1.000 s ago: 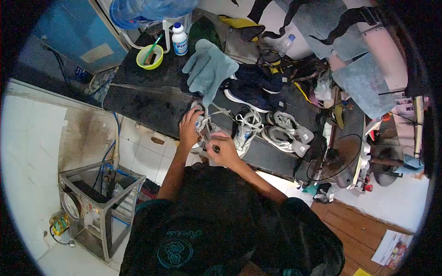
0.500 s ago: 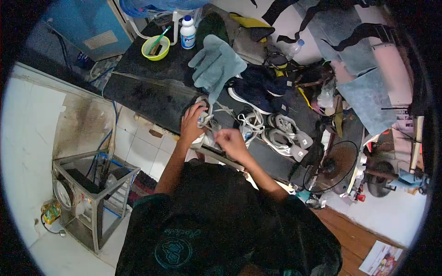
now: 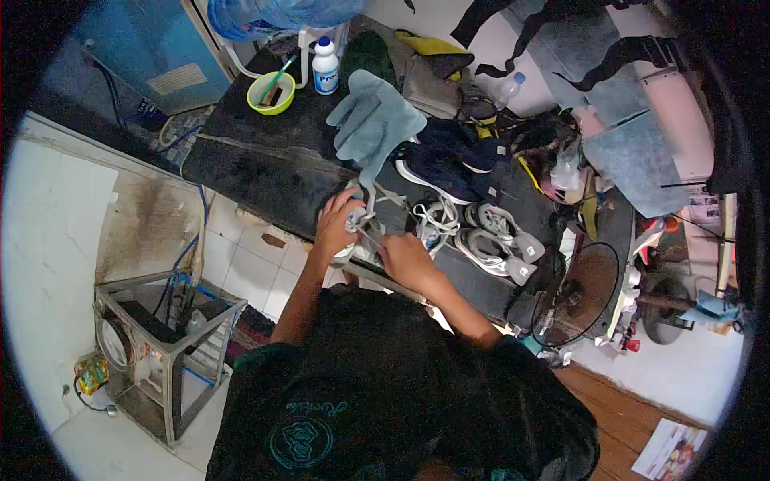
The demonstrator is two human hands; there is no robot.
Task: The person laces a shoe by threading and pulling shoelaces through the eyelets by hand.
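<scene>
My left hand (image 3: 337, 224) is wrapped round a light-coloured shoe (image 3: 350, 248) at the front edge of the dark table. Just to its right, my right hand (image 3: 407, 261) has its fingers closed on a pale shoelace (image 3: 370, 238) that runs from that shoe. Beside my right hand sits another white shoe with loose laces (image 3: 436, 221). Farther right is a pair of grey-white shoes (image 3: 493, 241). Behind them are dark blue shoes (image 3: 445, 164), and a grey-blue cloth (image 3: 374, 120) lies behind my left hand.
A yellow-green bowl (image 3: 271, 94) with brushes and a white bottle (image 3: 325, 66) stand at the back left of the table (image 3: 257, 160). A round fan (image 3: 579, 294) is at the right. A metal frame (image 3: 172, 361) stands on the floor at the left.
My right hand has moved slightly, first away from the held shoe and then a little lower, with its fingers now closed. My left hand stays on the shoe. The whole view has shifted a little.
</scene>
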